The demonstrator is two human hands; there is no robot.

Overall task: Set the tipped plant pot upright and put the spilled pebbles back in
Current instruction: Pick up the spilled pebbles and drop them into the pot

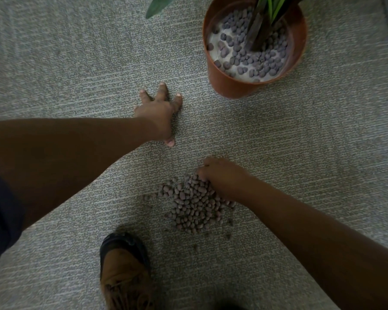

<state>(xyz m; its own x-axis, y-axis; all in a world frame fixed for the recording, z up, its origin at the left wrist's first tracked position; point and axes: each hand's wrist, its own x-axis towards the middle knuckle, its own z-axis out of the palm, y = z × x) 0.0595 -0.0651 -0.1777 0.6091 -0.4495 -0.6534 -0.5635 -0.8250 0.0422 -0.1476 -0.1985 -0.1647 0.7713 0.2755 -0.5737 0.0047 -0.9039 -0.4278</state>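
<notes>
On grey carpet (300, 153) the terracotta plant pot (231, 86) stands upright, partly filled with clay pebbles (253, 57) around the plant's stem (259, 30). The left hand (159, 110) presses the carpet with fingers spread; the right hand (222, 177) curls its fingers into the spilled pebble pile (193, 204) near a shoe (123, 271).

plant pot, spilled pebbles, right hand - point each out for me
plant pot (224, 85): head view, on its orange outer wall.
spilled pebbles (194, 208): head view, middle of the pile on the carpet.
right hand (222, 177): head view, back of the hand.
</notes>
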